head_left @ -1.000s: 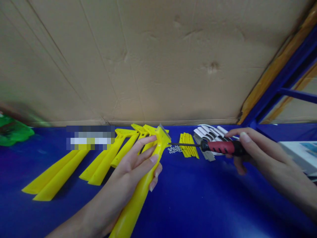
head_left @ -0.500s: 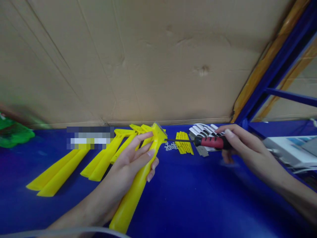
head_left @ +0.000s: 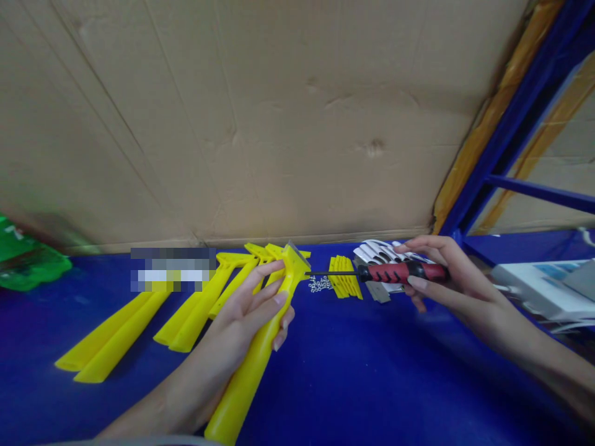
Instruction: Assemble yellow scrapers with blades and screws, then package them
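Note:
My left hand (head_left: 244,319) is wrapped round the handle of a yellow scraper (head_left: 251,378), which tilts up and to the right. A thin metal blade shows at the scraper's head. My right hand (head_left: 469,282) holds a red and black screwdriver (head_left: 393,272) level, thumb and fingers on its handle. The shaft's tip meets the right side of the scraper's head; the screw itself is too small to make out. Below the shaft lies a heap of small metal hardware (head_left: 319,285), beside a row of yellow plastic strips (head_left: 344,277).
Other yellow scrapers (head_left: 186,316) lie on the blue table (head_left: 348,384) to the left. Behind the screwdriver are grey blades (head_left: 379,292) and white-and-black pieces (head_left: 376,249). A green bag (head_left: 30,254), a white device (head_left: 543,285), a cardboard wall (head_left: 297,124) and a blue frame (head_left: 506,142) surround the area.
My right hand's fingers have shifted on the screwdriver handle, and more of its back end shows. The tip stays at the scraper's head. The whole view has shifted slightly.

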A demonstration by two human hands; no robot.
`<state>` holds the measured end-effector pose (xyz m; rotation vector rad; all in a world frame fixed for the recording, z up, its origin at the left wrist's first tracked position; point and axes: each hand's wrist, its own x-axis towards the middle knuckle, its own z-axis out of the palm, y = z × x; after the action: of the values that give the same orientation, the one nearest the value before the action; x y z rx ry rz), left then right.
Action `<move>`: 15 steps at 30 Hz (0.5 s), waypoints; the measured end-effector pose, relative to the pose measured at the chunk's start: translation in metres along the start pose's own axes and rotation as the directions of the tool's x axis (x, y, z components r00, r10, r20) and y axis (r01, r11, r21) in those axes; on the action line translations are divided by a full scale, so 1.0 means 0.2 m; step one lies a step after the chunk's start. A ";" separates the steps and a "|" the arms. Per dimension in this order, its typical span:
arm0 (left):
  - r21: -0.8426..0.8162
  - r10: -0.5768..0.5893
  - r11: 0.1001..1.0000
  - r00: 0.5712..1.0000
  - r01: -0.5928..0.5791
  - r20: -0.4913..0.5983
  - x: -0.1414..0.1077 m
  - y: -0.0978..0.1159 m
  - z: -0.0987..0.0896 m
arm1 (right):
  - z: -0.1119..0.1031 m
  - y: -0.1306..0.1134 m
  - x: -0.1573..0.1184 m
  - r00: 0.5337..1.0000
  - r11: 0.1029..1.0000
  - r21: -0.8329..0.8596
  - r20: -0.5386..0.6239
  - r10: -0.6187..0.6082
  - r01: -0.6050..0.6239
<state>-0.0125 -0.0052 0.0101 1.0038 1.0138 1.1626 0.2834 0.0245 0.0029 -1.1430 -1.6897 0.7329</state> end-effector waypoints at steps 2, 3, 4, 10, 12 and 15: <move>0.017 -0.015 1.000 1.000 0.015 -0.003 0.01 0.00 -0.01 | 0.00 -0.01 0.00 1.000 0.999 0.030 0.018 -0.022 0.021; 0.021 -0.023 1.000 1.000 0.023 -0.001 0.01 0.00 -0.01 | 0.01 -0.02 0.00 1.000 0.999 0.036 0.005 -0.029 0.029; 0.023 -0.029 0.999 1.000 0.029 0.004 0.01 -0.01 -0.01 | 0.01 -0.02 0.00 0.999 0.999 0.037 -0.020 -0.027 0.028; 0.061 -0.045 0.997 0.999 0.045 0.008 -0.02 0.00 0.00 | 0.00 0.04 -0.02 0.993 0.997 0.007 -0.092 0.080 -0.080; 0.083 -0.043 0.996 0.999 0.044 -0.015 -0.02 0.02 0.00 | -0.02 0.04 -0.02 0.999 0.994 0.094 -0.021 0.049 -0.047; 0.085 -0.040 0.996 0.999 0.041 -0.020 -0.01 0.03 -0.01 | -0.02 0.02 -0.02 1.000 0.987 0.158 0.019 0.002 -0.005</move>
<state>-0.0158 -0.0069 0.0152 1.0367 1.1007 1.1048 0.2887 0.0222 -0.0016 -1.0313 -1.6150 0.8661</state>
